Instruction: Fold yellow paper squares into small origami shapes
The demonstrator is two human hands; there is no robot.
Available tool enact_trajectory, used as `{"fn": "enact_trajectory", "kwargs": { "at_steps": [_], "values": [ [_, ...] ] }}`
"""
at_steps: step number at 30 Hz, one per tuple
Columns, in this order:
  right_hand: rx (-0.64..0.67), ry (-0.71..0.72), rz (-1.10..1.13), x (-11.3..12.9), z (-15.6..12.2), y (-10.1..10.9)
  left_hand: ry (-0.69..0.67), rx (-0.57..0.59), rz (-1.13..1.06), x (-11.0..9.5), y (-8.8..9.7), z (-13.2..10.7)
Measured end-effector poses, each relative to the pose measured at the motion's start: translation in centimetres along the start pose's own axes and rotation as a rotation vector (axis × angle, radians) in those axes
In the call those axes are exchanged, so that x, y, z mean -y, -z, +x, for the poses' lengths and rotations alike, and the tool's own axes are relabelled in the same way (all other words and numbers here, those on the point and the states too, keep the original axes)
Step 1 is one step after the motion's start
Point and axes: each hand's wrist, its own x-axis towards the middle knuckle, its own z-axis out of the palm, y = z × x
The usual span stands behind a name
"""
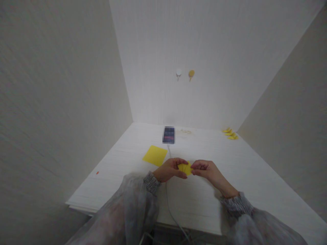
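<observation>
A small piece of folded yellow paper [184, 168] is held between my two hands above the white table. My left hand [171, 169] grips it from the left, thumb below and fingers above, with a ring on one finger. At its right edge, my right hand [205, 169] pinches the paper between thumb and fingertips. Just beyond my left hand lies a flat yellow paper square [155, 155]. Several folded yellow paper pieces [230, 134] sit in a row at the table's far right corner.
A phone-like device [169, 135], its screen blurred, rests near the back wall. Its pale cable [168, 200] runs under my left wrist to the front edge. A small orange bit [97, 173] lies at left. Walls enclose the table [122, 146]; two hooks [191, 74] hang behind.
</observation>
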Motion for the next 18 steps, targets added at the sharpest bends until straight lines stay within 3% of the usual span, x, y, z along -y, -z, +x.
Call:
{"fn": "enact_trajectory", "kwargs": {
  "at_steps": [13,18],
  "values": [
    [0.036,0.002,0.064,0.5,0.2,0.1,-0.012,0.01,0.072,0.0,-0.2,-0.1],
    [0.009,-0.098,0.125,0.3,0.7,-1.0,-0.051,0.02,0.181,0.3,-0.1,-0.1]
  ]
}}
